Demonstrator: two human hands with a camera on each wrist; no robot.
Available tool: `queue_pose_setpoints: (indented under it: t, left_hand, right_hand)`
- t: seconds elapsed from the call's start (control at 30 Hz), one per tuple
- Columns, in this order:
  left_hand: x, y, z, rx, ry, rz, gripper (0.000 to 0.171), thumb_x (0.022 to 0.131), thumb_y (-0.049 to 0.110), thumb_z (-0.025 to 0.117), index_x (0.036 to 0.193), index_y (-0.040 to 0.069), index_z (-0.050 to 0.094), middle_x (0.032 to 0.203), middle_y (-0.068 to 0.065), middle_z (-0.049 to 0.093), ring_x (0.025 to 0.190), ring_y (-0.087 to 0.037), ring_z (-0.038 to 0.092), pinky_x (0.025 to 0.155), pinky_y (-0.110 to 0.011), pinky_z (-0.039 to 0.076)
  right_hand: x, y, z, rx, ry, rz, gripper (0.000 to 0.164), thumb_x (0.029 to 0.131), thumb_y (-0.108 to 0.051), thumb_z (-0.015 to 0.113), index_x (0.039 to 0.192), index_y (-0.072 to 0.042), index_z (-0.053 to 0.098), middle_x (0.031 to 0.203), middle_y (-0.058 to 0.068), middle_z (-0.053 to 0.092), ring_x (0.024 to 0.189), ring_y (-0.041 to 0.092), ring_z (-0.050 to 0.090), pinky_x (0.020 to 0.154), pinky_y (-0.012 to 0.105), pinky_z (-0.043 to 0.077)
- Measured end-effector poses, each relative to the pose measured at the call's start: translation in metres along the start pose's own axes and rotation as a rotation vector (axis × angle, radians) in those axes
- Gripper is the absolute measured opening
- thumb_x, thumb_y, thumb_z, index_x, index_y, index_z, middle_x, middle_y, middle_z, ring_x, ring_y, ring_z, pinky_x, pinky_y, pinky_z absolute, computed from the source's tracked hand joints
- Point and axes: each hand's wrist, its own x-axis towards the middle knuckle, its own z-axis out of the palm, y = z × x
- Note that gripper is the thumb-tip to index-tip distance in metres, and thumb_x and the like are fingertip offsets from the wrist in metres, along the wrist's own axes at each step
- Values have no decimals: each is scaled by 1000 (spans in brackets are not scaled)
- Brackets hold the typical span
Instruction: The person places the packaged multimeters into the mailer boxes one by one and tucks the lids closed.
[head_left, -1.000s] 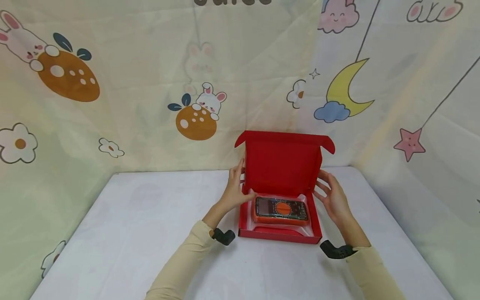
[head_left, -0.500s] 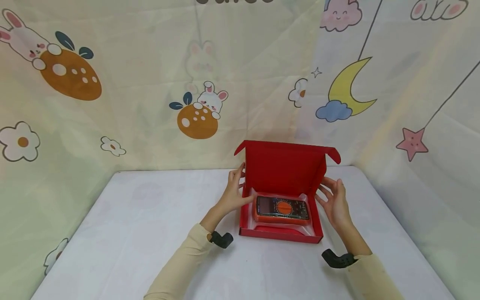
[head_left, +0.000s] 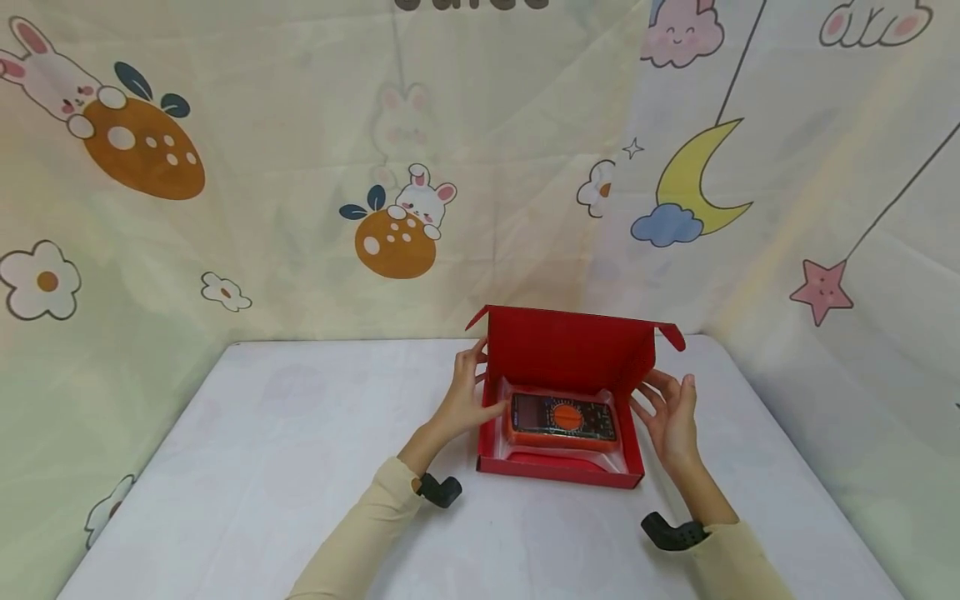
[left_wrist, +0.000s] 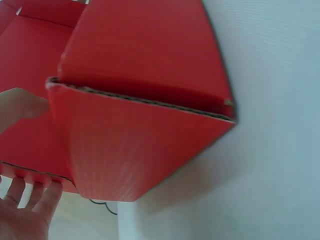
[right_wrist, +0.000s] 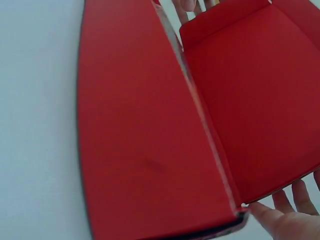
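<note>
A red cardboard box (head_left: 561, 474) lies on the white table with its lid (head_left: 570, 350) raised and leaning forward. Inside sits an orange-and-black multimeter (head_left: 566, 419) in clear plastic wrapping. At the lid's left side is my left hand (head_left: 459, 404), its fingertips against the edge from outside and the thumb reaching over the box. My right hand (head_left: 672, 429) has its fingers at the lid's right side, near the hinge corner. In the right wrist view, fingers (right_wrist: 301, 197) run along the edge of the lid's inner face (right_wrist: 260, 100). Both wrist views hide the multimeter.
The white table (head_left: 315, 417) extends to the left of the box and in front of it. A patterned cloth backdrop (head_left: 285, 167) hangs close behind the table and along both sides. Black camera mounts (head_left: 442, 491) sit at the wrists.
The lid has tipped forward and down, its top edge sinking toward the box. Both hands have moved slightly lower with it, while box base and multimeter have stayed put.
</note>
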Motion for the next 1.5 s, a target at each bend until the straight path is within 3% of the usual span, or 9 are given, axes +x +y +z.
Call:
queue_pose_setpoints:
  t: [0.27,0.6,0.7,0.83,0.9,1.0,1.17,1.3,1.5]
  left_hand:
    - [-7,-15,4,26,-27,5,107,74,5,80,154,20,10,139,-15,31,131,-28,37,103,-43,45]
    - [-4,-6,-4,-31,-11,-53,110,75,15,82,155,25,8,147,-11,28,132,-30,38,104,-47,44]
    - [-3,4,-15,-81,38,-34,110,75,25,82,155,30,8,150,-8,27,135,-32,38,107,-49,41]
    - [4,25,-33,-136,75,128,96,82,36,76,155,25,16,154,-7,25,139,-33,36,108,-51,38]
    - [8,36,-40,-87,76,217,81,88,39,70,152,19,26,154,-7,27,139,-30,36,106,-50,42]
    - [12,52,-46,65,106,311,50,96,31,62,140,14,49,147,-8,40,133,-24,43,100,-43,48]
    - [10,77,-51,309,152,357,25,94,13,64,118,11,70,121,-7,64,113,-19,60,93,-30,52]
    - [9,87,-54,331,136,326,25,93,12,65,117,9,71,111,-4,69,106,-17,64,91,-27,53]
    - [6,89,-58,291,98,260,21,93,12,65,113,10,72,107,-2,70,102,-15,65,88,-27,54]
  right_hand:
    - [-4,6,-5,5,8,3,49,105,-51,17,114,-20,52,117,-7,55,115,12,51,96,19,48]
    - [-2,2,-14,-83,24,8,40,106,-46,22,122,-22,50,121,-9,53,111,8,54,94,17,48]
    - [0,-9,-18,-106,36,-91,35,106,-37,28,132,-22,46,129,-5,49,115,9,53,94,16,47]
    - [2,-32,-18,-106,-57,-360,41,103,-13,37,143,-4,40,140,10,47,126,20,49,99,20,45]
    - [2,-45,-17,-204,-141,-479,44,99,0,40,142,5,40,143,13,46,129,22,47,100,19,44]
    - [3,-61,-13,-523,-206,-604,41,93,9,51,134,7,51,139,4,53,125,13,50,97,13,43]
    - [2,-83,-9,-956,-175,-663,31,89,5,65,118,-2,68,118,4,66,113,-12,50,89,3,39]
    - [1,-93,-7,-1002,-185,-613,26,92,0,64,117,-3,69,113,8,68,108,-17,49,85,1,39]
    - [-2,-95,-9,-983,-220,-575,27,90,3,64,116,-3,69,112,-19,63,92,-13,55,78,3,45]
